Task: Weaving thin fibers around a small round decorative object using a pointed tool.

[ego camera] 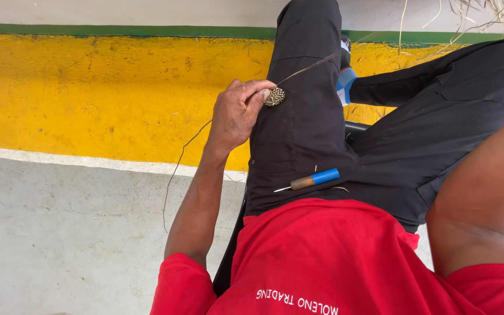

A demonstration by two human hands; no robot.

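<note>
- While the person sits with legs stretched out, the left hand (237, 114) rests against the left thigh, its thumb and fingers pinched shut on a small woven coil (275, 96) of straw-coloured fibre
- A thin fibre strand (307, 69) runs up from the coil across the black trousers (298, 134); another hangs below the hand toward the concrete floor (59, 233)
- An awl (312, 180) with a blue and wooden handle lies loose on the lap, near the red shirt (333, 256)
- The right forearm crosses the frame's right edge; its hand is out of view, so its fingers cannot be judged
</note>
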